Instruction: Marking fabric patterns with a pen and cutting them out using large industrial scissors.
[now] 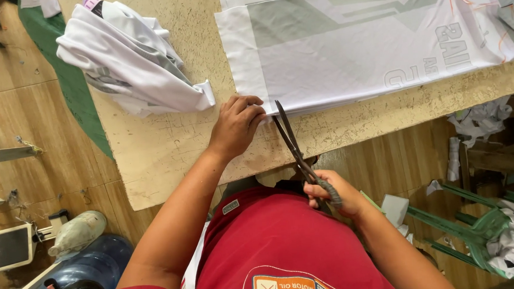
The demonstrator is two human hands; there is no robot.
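Scissors (296,145) handle hidden — right hand's (331,194) grip.

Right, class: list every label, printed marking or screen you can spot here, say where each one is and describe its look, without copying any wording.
Screen device: lower left on the floor, white frame, dark grey panel.
Printed fabric: on the table, white with grey shapes and lettering near its right end.
Shirt tag: at the red collar, small pale grey rectangle.
Shirt patch: bottom centre, orange, white and blue panel.
Bundle tag: top left on folded white cloth, purplish.
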